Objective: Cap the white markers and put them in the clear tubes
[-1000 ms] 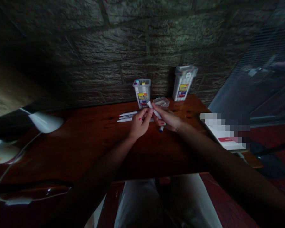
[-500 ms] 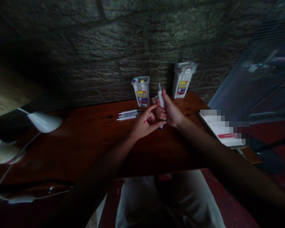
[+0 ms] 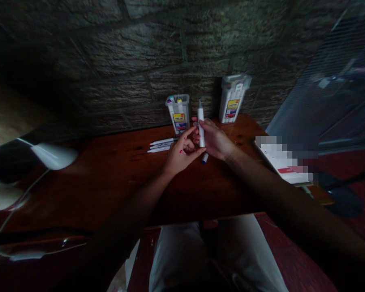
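Observation:
My right hand [image 3: 214,141] is closed around a white marker [image 3: 201,129], held almost upright with its blue end [image 3: 205,159] pointing down. My left hand [image 3: 181,153] is beside it, fingers curled and touching the marker's lower part; what it pinches is too small to make out. Both hands hover over a dark wooden table [image 3: 115,174]. Three white markers [image 3: 161,145] lie on the table just left of my hands.
Two clear marker boxes stand against the stone wall: an open one [image 3: 179,112] and a taller one [image 3: 232,98]. A white lamp head [image 3: 53,156] is at left. Papers [image 3: 284,162] lie at the table's right edge.
My right hand turned the marker from slanting to nearly upright and raised it. My left hand let go of its upper tip and dropped to the lower part.

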The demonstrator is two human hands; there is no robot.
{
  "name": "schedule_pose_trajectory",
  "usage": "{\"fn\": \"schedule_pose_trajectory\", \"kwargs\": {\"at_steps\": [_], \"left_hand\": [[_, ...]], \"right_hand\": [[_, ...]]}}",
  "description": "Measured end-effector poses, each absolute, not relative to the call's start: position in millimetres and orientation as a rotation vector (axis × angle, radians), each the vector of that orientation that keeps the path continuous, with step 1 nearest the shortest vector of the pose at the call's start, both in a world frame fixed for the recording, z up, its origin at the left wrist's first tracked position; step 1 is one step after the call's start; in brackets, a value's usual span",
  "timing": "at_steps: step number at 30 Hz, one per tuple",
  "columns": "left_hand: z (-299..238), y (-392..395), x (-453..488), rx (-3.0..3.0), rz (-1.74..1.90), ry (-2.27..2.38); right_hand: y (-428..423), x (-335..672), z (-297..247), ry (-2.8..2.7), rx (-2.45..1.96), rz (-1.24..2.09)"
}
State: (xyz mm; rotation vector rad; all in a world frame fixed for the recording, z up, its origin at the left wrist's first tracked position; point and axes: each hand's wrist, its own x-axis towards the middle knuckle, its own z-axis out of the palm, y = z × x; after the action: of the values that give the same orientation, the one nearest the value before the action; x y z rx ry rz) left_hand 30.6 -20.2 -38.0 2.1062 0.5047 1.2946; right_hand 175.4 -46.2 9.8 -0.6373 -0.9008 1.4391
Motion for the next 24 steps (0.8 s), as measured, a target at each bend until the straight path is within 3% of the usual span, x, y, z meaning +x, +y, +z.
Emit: {"fn": "schedule_pose_trajectory", "kwargs": {"at_steps": [9,16,24], "left_hand": [[-44.3,-15.6,33.3,2.117,1.412,0.614],[-39.7,-6.5,28.9,2.117,1.688,0.795],[-34.9,-11.7,29.2,2.194,1.591,0.75]], "right_hand": [[-37.3,185.8,2.3,-0.912,-0.611,1.257],[-34.0,191.0,-1.8,-1.002,-0.943,0.981],[-41.9,183.9,-2.4,-1.17,-1.119,0.81]]}}
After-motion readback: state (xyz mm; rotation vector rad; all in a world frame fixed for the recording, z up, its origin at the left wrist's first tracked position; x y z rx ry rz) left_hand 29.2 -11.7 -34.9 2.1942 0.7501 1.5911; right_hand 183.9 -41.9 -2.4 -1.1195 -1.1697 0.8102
